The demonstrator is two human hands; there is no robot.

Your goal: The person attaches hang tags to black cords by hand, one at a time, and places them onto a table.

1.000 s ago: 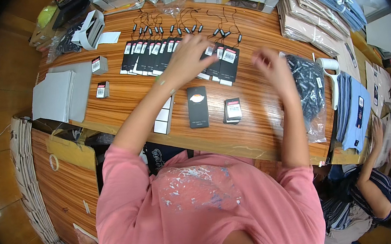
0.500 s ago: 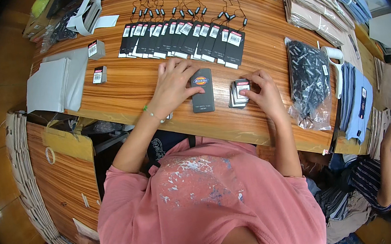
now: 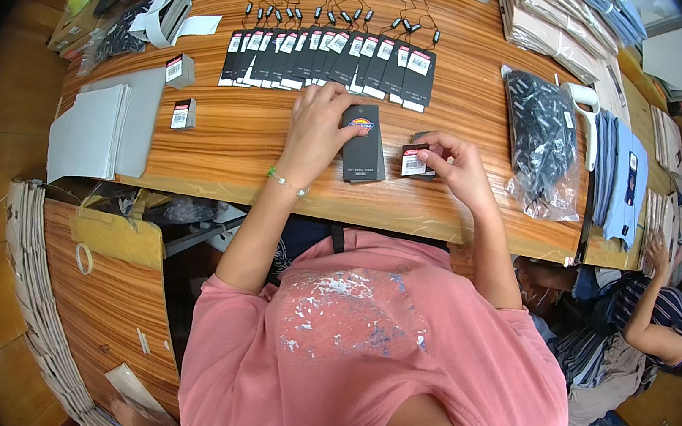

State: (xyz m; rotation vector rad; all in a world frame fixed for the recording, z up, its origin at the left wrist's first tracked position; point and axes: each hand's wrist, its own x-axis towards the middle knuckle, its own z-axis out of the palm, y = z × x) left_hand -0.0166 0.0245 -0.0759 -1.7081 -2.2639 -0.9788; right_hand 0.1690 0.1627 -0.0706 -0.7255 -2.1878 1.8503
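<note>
A stack of black hang tags (image 3: 362, 159) with an oval emblem lies on the wooden table in front of me. My left hand (image 3: 321, 130) is closed at its upper end, with the thumb on the top tag's face and the fingertips at the far edge. Just to the right, my right hand (image 3: 456, 163) pinches a small stack of barcode stickers (image 3: 413, 161) between thumb and fingers. Beyond my hands, several strung black hang tags (image 3: 322, 55) overlap in a row, each bearing a barcode sticker and trailing a black cord.
Two small sticker stacks (image 3: 183, 114) stand at left, near white sheets (image 3: 89, 133). On the right are a clear bag of black cords (image 3: 541, 146), a white tape dispenser (image 3: 588, 110) and folded blue garments (image 3: 622, 178). A co-worker (image 3: 656, 319) sits at lower right.
My left thumb has moved from the tag stack's left edge up onto its face. The stickers in my right hand, fanned before, now sit squarer. The co-worker's raised arm has lowered.
</note>
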